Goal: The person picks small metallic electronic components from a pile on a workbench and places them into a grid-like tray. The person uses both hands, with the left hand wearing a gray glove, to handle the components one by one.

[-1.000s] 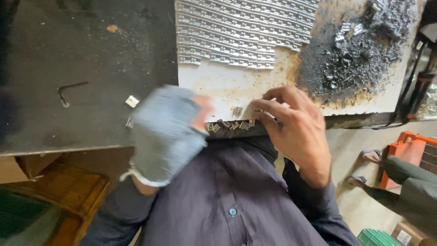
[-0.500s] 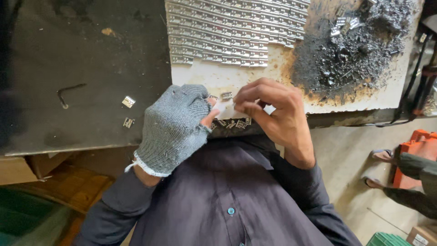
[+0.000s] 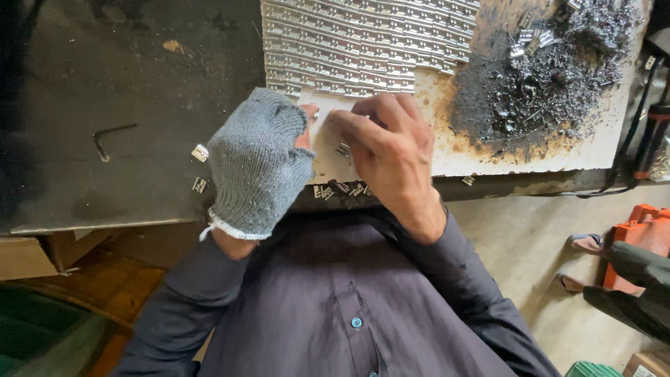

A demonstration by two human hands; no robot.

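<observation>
My left hand [image 3: 257, 162], in a grey knit fingerless glove, rests at the near edge of a white board [image 3: 447, 150] on the dark workbench [image 3: 125, 84]. My bare right hand [image 3: 387, 150] is right beside it, fingers curled and pinching small shiny metal clips [image 3: 343, 149] between the two hands. More small metal clips [image 3: 340, 188] lie along the bench's near edge. Just beyond my fingers, neat rows of the same metal clips [image 3: 363, 45] cover the board. What the left fingertips hold is hidden.
A heap of dark metal shavings [image 3: 551, 77] sits on the board's stained right part. A hex key [image 3: 108, 136] and two loose clips [image 3: 200, 152] lie on the bench at left. Another person's legs and sandals [image 3: 593, 244] show at right by an orange crate [image 3: 638, 227].
Both hands have moved forward from the bench edge onto the white board, toward the rows of clips, staying close together.
</observation>
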